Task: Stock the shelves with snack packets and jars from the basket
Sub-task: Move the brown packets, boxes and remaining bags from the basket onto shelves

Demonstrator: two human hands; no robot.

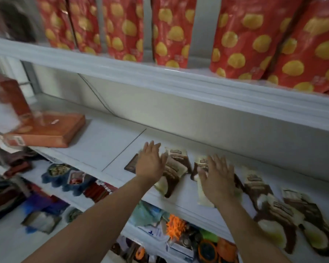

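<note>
Both hands reach over the middle shelf [106, 141], where brown-and-cream snack packets [176, 164] lie flat in a row running from the centre to the near right. I count about 6 of them (blur makes the count unsure). The left hand [150, 164] lies with straight, released fingers over the leftmost packets. The right hand [217, 179] has its fingers spread and flat on the next packet to the right. Neither hand grasps anything.

On the top shelf [160, 78] stand at least 6 red bags [171, 31] with yellow spots, upright side by side. At the far left of the middle shelf are 2 orange boxes [51, 130], 1 lying flat and 1 tilted above it. The lower shelves [106, 204] hold mixed, blurred goods.
</note>
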